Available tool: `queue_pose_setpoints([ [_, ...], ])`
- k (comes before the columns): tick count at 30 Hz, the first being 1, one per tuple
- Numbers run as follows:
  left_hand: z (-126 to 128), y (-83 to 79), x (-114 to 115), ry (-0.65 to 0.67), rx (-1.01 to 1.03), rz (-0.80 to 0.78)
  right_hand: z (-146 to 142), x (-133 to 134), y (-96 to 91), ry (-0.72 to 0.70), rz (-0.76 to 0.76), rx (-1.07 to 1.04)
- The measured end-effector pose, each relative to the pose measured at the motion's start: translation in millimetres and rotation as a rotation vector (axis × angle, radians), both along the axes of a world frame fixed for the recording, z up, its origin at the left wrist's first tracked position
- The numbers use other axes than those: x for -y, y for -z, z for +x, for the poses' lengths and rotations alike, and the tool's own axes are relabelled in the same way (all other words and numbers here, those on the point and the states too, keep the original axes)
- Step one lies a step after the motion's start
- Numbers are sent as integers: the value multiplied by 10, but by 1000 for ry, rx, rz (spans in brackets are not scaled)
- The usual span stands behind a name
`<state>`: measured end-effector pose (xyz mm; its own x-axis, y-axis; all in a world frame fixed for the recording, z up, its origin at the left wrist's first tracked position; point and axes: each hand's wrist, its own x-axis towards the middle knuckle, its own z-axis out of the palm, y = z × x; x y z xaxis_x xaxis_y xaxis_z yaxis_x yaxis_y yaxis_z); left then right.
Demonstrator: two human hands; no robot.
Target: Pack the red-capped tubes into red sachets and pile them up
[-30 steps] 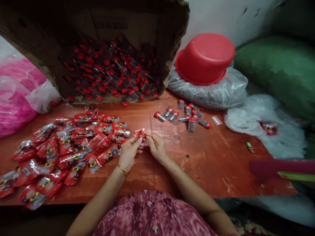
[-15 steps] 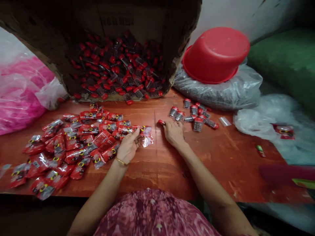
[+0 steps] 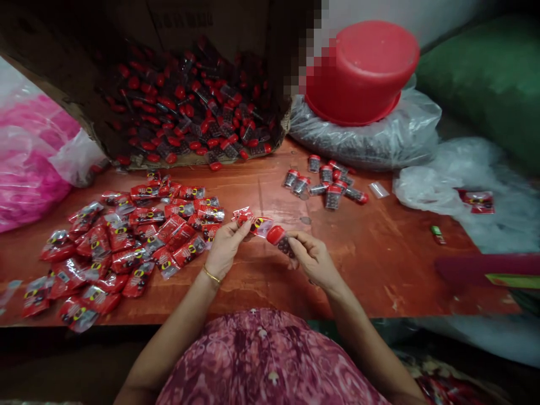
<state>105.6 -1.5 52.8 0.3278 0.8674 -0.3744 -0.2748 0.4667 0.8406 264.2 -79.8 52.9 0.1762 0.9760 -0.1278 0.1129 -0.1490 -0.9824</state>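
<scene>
My left hand (image 3: 223, 247) pinches a small red and clear plastic packet (image 3: 253, 221) by its edge, holding it just above the orange table (image 3: 379, 264). My right hand (image 3: 314, 259) grips a small clear vial with a red cap (image 3: 280, 239), cap end pointing at the packet's mouth. The two hands sit close together at the table's middle. A spread of filled red packets (image 3: 126, 247) lies to the left of my left hand. A small cluster of loose red-capped vials (image 3: 327, 185) lies beyond my right hand.
A cardboard box (image 3: 189, 112) tipped on its side at the back holds many red-capped vials. A red upturned basin (image 3: 363, 70) rests on a clear bag (image 3: 371, 143). A pink bag (image 3: 29, 163) sits left; white plastic (image 3: 464, 191) and a green sack (image 3: 485, 79) sit right.
My right hand picked a vial from the cluster and brought it back to the packet. My left hand lifted the packet off the table toward it.
</scene>
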Motion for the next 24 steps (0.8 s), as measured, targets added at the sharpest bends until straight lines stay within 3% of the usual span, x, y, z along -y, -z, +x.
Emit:
queue_pose_setpoints([
  [6, -38, 20, -16, 19, 5, 34, -14, -12, 26, -15, -79, -15],
  [13, -64, 53, -32, 28, -54, 81, -20, 34, -34, -26, -70, -40],
  [20, -24, 26, 23, 102, 21, 110, -40, 35, -46, -67, -49, -21],
  [24, 32, 0, 82, 69, 36, 79, -77, 35, -16, -94, -56, -12],
])
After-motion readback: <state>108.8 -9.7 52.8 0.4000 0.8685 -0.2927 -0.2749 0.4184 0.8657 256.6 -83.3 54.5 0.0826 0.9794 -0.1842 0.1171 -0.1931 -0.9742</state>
